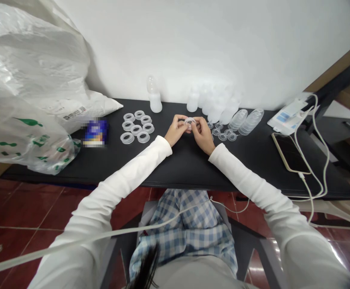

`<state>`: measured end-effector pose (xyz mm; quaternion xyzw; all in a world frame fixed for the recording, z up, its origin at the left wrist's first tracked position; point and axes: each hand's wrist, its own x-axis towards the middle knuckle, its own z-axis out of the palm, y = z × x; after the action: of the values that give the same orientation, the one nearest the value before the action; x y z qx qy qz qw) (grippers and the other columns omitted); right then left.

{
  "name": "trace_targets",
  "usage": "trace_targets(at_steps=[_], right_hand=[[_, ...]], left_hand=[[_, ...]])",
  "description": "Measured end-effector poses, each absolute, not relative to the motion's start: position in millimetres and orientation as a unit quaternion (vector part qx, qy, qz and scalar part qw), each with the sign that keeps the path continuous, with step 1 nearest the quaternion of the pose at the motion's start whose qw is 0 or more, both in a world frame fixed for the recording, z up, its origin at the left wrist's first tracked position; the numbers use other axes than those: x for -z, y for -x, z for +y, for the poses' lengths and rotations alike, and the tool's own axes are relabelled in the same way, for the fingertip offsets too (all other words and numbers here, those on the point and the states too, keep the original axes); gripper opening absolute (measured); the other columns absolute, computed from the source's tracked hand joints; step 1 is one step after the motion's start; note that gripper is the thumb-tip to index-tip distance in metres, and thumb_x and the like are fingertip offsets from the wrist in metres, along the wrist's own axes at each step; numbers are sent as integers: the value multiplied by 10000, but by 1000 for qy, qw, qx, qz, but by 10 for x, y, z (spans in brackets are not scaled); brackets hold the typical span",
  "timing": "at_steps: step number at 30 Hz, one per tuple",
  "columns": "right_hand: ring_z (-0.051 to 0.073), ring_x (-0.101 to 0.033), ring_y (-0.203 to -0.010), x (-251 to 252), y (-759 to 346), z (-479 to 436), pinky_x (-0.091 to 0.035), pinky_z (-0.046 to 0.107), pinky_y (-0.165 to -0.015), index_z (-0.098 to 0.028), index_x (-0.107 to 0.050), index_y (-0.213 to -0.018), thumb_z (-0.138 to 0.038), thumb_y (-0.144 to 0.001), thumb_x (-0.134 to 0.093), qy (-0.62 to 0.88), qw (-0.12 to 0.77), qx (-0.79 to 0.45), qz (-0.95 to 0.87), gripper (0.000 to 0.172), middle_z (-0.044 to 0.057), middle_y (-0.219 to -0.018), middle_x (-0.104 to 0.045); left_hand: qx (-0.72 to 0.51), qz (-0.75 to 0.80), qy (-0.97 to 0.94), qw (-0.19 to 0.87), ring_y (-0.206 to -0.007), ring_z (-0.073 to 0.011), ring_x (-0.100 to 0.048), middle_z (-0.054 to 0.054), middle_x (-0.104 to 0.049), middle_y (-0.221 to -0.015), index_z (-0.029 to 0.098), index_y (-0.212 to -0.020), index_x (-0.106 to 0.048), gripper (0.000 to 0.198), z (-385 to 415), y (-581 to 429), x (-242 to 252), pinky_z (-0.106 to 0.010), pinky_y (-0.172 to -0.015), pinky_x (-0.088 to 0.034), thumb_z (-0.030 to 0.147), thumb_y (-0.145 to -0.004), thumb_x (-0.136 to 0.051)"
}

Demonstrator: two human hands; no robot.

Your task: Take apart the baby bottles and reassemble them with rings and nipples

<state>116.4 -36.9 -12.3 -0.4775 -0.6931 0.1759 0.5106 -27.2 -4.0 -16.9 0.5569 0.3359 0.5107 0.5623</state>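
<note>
My left hand point(176, 129) and my right hand point(202, 135) meet above the black table, fingers closed around a translucent screw ring point(189, 121). Whether a teat sits inside the ring is too small to tell. To the left lie several similar screw rings point(136, 129) in loose rows. Just right of my right hand are several clear silicone teats point(222, 136). Behind them stand several white baby bottles point(219, 105) in a group. One bottle with a clear dome cap point(154, 100) stands apart, nearer the wall. Clear dome caps point(248, 122) lie nested in two stacks on the right.
Large plastic bags point(33, 80) fill the left end of the table point(193, 168), beside a blue packet point(96, 133). At the right lie a phone point(290, 152) with a white cable point(327, 160) and a white-and-blue package point(288, 116). Another cable point(102, 235) crosses above my lap.
</note>
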Motion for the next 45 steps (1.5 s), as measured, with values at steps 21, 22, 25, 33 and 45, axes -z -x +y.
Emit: trace_targets(at_steps=[21, 22, 25, 33, 45], right_hand=[[96, -382, -519, 131, -1142, -373, -337, 276, -502, -233, -506, -952, -514, -947, -554, 490, 526, -185, -670, 285, -9, -811, -626], [96, -381, -516, 133, -1140, -373, -340, 277, -503, -234, -503, -952, -512, -948, -554, 490, 526, -187, -669, 283, -11, -810, -626], [93, -398, -520, 135, -1143, -377, -357, 275, -517, -234, -495, -948, -520, -944, -561, 493, 521, -204, -666, 293, -17, -803, -618], [131, -570, -649, 156, -1140, -386, -444, 286, -599, -248, -462, -960, -669, -950, -471, 477, 527, -261, -653, 421, -12, -778, -607], [96, -432, -528, 156, -1134, -373, -342, 261, -516, -250, -424, -814, -679, -911, -533, 465, 542, -242, -657, 453, -69, -601, -466]], left_hand=[[-511, 358, -583, 521, -535, -64, -599, 87, -640, -610, 192, -897, -529, 235, -117, 273, 133, -170, -554, -480, 133, -780, -724], [-510, 360, -584, 519, -529, -63, -595, 88, -638, -608, 192, -894, -526, 237, -121, 273, 128, -166, -541, -470, 129, -779, -724], [-500, 369, -582, 524, -509, -62, -586, 83, -640, -600, 191, -887, -516, 218, -117, 273, 122, -161, -511, -447, 150, -811, -717], [-488, 347, -595, 537, -531, -84, -618, 47, -662, -618, 189, -897, -529, 238, -106, 277, 107, -186, -525, -480, 384, -920, -665], [-468, 353, -621, 520, -474, -47, -581, 65, -651, -571, 185, -836, -501, 286, -155, 307, 79, -140, -469, -428, 401, -902, -676]])
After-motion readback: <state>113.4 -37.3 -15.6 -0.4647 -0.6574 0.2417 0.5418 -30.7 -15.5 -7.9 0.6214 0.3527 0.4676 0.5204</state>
